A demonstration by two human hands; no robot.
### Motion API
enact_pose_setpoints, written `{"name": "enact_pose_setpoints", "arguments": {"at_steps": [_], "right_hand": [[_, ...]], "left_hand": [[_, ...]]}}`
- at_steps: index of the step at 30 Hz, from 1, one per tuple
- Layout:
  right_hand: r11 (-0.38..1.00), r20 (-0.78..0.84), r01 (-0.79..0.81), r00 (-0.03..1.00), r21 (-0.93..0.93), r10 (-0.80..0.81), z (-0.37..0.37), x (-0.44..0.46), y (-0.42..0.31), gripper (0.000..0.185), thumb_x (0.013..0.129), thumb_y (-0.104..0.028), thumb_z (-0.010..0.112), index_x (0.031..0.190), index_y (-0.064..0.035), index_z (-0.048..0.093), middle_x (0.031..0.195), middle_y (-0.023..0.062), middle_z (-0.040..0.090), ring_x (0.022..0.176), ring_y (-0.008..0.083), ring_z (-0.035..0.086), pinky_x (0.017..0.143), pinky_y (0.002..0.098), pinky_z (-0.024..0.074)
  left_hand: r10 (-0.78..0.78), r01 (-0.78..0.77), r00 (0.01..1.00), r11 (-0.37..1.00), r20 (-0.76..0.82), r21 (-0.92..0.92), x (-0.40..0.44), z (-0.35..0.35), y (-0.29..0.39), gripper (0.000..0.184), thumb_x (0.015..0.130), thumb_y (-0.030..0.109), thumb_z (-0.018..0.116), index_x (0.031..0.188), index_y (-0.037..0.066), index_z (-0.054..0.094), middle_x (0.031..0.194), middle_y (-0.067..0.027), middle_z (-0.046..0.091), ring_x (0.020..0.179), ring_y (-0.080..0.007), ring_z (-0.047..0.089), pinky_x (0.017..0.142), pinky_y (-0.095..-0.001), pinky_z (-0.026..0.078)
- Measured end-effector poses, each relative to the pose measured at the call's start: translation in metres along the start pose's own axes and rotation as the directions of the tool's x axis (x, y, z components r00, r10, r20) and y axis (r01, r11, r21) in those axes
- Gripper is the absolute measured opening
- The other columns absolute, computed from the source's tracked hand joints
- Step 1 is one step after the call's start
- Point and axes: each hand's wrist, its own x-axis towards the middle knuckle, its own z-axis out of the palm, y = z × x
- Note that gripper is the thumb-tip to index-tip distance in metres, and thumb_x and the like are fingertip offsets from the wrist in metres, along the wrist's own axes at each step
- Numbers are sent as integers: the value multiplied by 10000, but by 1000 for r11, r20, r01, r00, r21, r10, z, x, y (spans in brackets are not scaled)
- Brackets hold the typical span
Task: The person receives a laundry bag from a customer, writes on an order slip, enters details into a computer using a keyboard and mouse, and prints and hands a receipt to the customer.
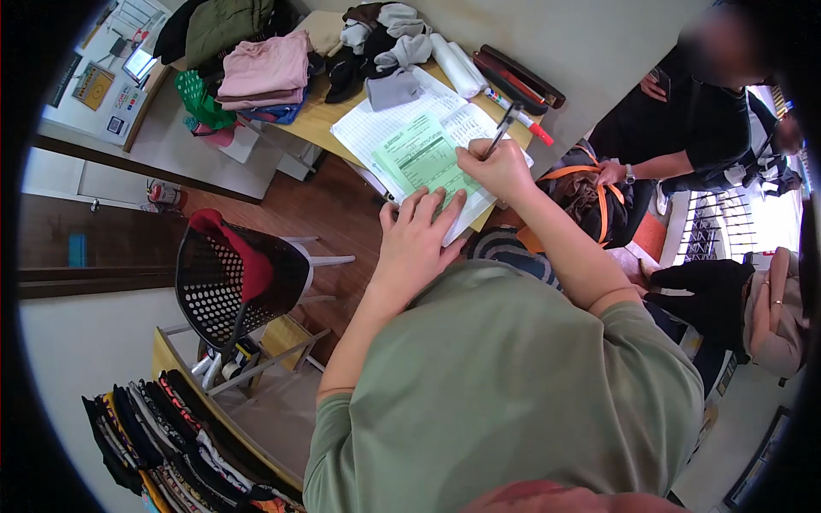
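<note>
My right hand [498, 171] is closed around a dark pen [506, 122], its point down near the right side of a green printed form [419, 152]. The pen's tip is hidden behind my fingers. My left hand [419, 229] lies with its fingers spread over the lower edge of the form. Beneath the form is an open notebook [355, 128] with grid pages and handwriting, on a light wooden table [318, 126]. A red-capped marker [528, 125] lies just beyond my right hand.
Folded clothes [265, 64], a heap of socks [398, 38], white rolls [456, 64] and a dark case [513, 81] line the table's back. A black chair [227, 282] stands left. At right, a person holds a bag with orange straps [571, 171]. Stacked garments [171, 436] are lower left.
</note>
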Motion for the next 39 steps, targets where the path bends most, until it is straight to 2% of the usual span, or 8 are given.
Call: {"name": "enact_pose_setpoints", "arguments": {"at_steps": [6,15,18,24,27,33,36,39], "right_hand": [[998,-30,68,997,-9,-69,1,-2,-2,381,867,-240,676,655,32,515,544,129,359,525,159,291,494,353,366],[1000,20,1,1000,-22,-1,-5,-2,-8,376,871,-237,676,667,35,517,534,109,363,527,145,296,489,349,351],[1000,-53,13,998,-8,-14,-1,-1,-4,382,873,-236,678,663,35,509,534,102,347,523,149,288,486,353,343],[996,6,66,998,-58,-66,-3,0,-2,383,875,-240,682,665,33,516,533,107,347,522,145,294,488,352,349],[999,-26,45,999,-18,-45,-2,1,0,369,872,-236,686,670,29,528,532,114,365,518,147,302,490,349,354],[998,-74,56,996,-37,-59,5,3,1,376,865,-294,691,677,10,574,544,155,448,498,247,363,511,377,393],[991,40,86,996,-104,-83,7,-4,-3,380,851,-338,691,690,-5,604,569,172,506,512,317,432,534,398,426],[973,21,78,997,-216,-76,-4,-6,-9,358,836,-357,690,698,-31,639,586,166,549,536,350,506,552,406,455]], "left_hand": [[3,-3,1000,1000,17,-8,-1,0,-1,693,803,371,749,1428,213,497,1317,-72,524,1261,-276,465,978,-506,331],[-4,4,1000,1000,27,-14,-1,-1,0,695,806,367,748,1437,229,491,1311,-75,518,1259,-290,473,987,-504,333],[-7,7,1000,1000,30,-17,-1,-2,0,694,810,368,746,1441,238,489,1309,-76,516,1256,-297,478,999,-500,329],[-7,8,1000,1000,18,-11,-2,0,-1,703,802,364,753,1442,238,489,1306,-74,517,1261,-294,473,996,-503,334],[-5,6,1000,1000,11,-19,-1,0,1,710,793,357,759,1440,239,491,1304,-72,518,1263,-291,472,990,-504,341],[-8,8,1000,1000,3,-13,-2,2,-1,723,781,350,767,1441,241,492,1314,-70,518,1271,-291,470,985,-503,347],[-8,8,1000,1000,5,-23,-2,2,0,724,781,353,766,1442,242,492,1314,-70,521,1271,-293,471,985,-503,349],[-14,14,1000,1000,7,-20,-2,1,-2,723,785,360,762,1443,242,489,1314,-71,524,1270,-293,473,985,-503,351]]}}
